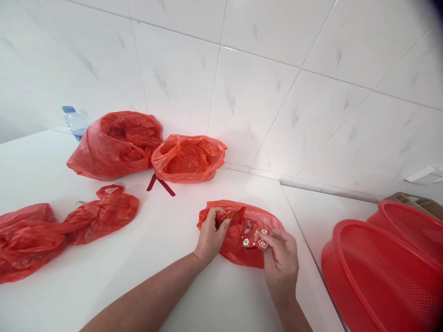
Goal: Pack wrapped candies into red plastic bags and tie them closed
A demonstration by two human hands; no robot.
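Observation:
A red plastic bag (242, 259) lies spread open on the white table, and both my hands work over it. My right hand (283, 258) pinches a small red printed packet (255, 236) with white flower shapes and gold marks, just above the bag's mouth. On the bag's left side, my left hand (212, 235) is closed, thumb against fingers, on another shiny red packet (236, 216). Its lower part is hidden among the folds, and I cannot tell whether the fingers also grip the bag's rim.
Behind stand a large red bag (97, 154) and a smaller open red bag (188, 177), with dark red strips (166, 187) before them. A knotted red bag (104, 216) lies left, a plastic bottle (74, 122) by the wall. Red baskets (349, 267) stand right, past the table edge.

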